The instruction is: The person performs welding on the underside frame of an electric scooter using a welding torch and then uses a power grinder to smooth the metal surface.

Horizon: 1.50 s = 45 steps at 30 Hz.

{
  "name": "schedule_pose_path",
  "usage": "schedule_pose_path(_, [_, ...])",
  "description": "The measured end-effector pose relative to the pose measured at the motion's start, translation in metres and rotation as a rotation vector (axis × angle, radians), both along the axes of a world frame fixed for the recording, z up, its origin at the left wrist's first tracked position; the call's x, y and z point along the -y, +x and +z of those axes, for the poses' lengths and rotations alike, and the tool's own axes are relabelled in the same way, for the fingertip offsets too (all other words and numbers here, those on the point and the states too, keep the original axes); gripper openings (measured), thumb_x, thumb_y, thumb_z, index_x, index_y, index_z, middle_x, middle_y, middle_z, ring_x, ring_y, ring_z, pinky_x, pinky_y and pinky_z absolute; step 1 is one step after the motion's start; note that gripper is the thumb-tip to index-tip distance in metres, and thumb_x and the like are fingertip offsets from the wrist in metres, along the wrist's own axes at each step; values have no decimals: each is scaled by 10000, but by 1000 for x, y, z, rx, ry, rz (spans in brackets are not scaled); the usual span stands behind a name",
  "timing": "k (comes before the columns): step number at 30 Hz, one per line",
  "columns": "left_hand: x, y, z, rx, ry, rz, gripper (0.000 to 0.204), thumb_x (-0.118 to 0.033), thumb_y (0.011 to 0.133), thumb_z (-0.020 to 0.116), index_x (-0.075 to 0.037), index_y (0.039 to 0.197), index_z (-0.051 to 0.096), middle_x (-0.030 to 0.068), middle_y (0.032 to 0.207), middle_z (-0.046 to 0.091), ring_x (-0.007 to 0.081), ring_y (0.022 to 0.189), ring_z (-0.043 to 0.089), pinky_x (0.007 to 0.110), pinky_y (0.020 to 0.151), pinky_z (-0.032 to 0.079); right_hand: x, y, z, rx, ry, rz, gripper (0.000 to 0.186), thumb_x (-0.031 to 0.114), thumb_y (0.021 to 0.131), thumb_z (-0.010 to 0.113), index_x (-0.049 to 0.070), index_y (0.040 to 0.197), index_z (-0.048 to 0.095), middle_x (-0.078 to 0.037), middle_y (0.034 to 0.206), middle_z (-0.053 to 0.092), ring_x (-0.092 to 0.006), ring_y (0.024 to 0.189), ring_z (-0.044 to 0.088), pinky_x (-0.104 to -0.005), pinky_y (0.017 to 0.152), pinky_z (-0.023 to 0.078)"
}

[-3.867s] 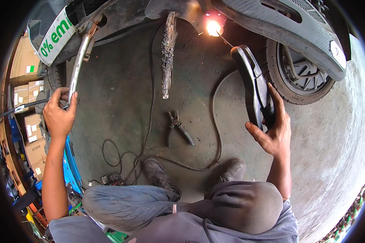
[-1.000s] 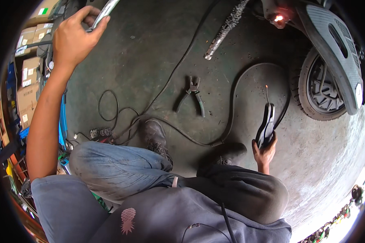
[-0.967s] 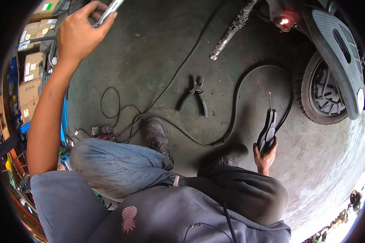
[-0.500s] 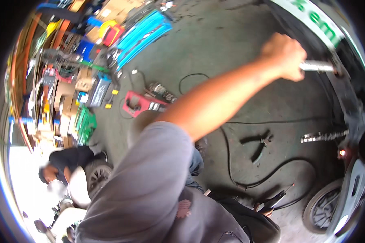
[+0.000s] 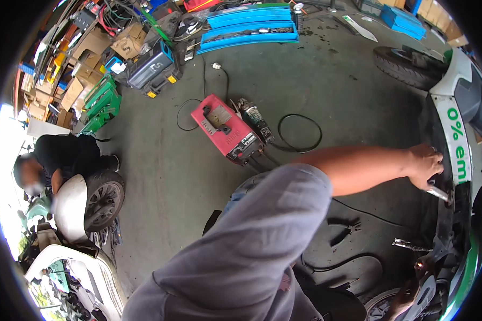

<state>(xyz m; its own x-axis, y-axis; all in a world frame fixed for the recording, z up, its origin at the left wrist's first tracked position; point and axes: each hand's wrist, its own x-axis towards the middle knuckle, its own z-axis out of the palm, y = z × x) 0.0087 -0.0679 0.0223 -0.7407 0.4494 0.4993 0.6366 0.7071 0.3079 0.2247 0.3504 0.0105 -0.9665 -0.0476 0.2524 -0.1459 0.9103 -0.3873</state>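
My left hand (image 5: 427,167), on the bare arm from the grey sleeve, is closed at the end of a short metal rod (image 5: 439,193). The rod sticks out from the dark frame (image 5: 445,222) of a white and green scooter lying at the right. Lower on the frame, a second metal rod (image 5: 411,245) juts out, with a small glowing spot (image 5: 420,265) nearby. My right hand (image 5: 403,301) is low at the right, beside the scooter's grey panel and wheel (image 5: 379,306); its fingers are hard to make out. A black-handled clamp (image 5: 344,230) lies on the floor.
A red welding machine (image 5: 227,128) stands on the floor beside an angle grinder (image 5: 256,119) and coiled cable (image 5: 320,134). Blue toolbox trays (image 5: 246,40) lie farther back. At left, another person (image 5: 72,155) crouches by a scooter wheel (image 5: 104,200). Black cable (image 5: 359,257) crosses the floor.
The view has swung round, so the welding machine and scooter sit differently in the picture. My left hand stays at the metal rod. The black holder seen in my right hand earlier no longer shows clearly.
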Motion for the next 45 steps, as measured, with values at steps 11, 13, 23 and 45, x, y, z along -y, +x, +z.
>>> schedule_pose_path(11, [524, 344, -83, -246, 659, 1163, 100, -56, 878, 716, -21, 971, 706, 58, 888, 715, 112, 811, 649, 271, 745, 521, 401, -55, 26, 168, 9, 918, 235, -22, 737, 699, 31, 965, 683, -130, 884, 672, -288, 714, 648, -372, 654, 525])
schedule_pose_path(13, [595, 417, -131, -248, 815, 1592, 106, -44, 876, 679, -17, 976, 700, 57, 871, 709, 114, 809, 642, 277, 752, 517, 468, -53, 11, 231, -21, 948, 242, -24, 733, 713, 37, 965, 686, -113, 864, 674, -269, 721, 649, -370, 662, 522])
schedule_pose_path(23, [733, 541, -303, 606, 378, 2400, 623, -456, 859, 658, -126, 1374, 536, 82, 1448, 517, 286, 1376, 445, 538, 1107, 348, 897, -96, -89, 243, -138, 1320, 189, 87, 825, 715, 51, 1011, 709, -119, 909, 698, -273, 830, 676, -380, 760, 538])
schedule_pose_path(45, [740, 538, -335, 925, 239, 2408, 871, -478, 885, 555, -94, 1585, 206, 148, 1662, 150, 336, 1561, 29, 645, 1214, 8, 1490, -65, -218, 29, 755, 1262, 270, 80, 920, 543, 16, 1157, 655, -195, 1295, 629, -346, 1187, 634, -435, 963, 550])
